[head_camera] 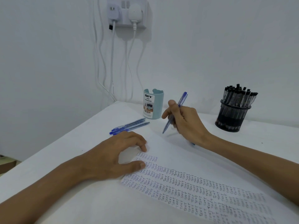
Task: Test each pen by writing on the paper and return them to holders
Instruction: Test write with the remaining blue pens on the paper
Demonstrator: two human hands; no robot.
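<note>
Pinching a blue pen [182, 98] at mid-barrel with the fingers of the right hand [186, 123], tip down over the far part of the paper [178, 159]; touching or not, cannot tell. Probably light, stiff, slightly slippery plastic; best taken low on the barrel. Pressing the thin sheet onto the tabletop [77, 143] with spread fingertips of the left hand [116, 156]. Readable: rows of "TEST" on the paper, "DIY DESK ORGANIZER" on the teal holder [152, 104]. Near it, three loose pens [129, 126]; black pens [237, 96] in the mesh holder [233, 117].
</note>
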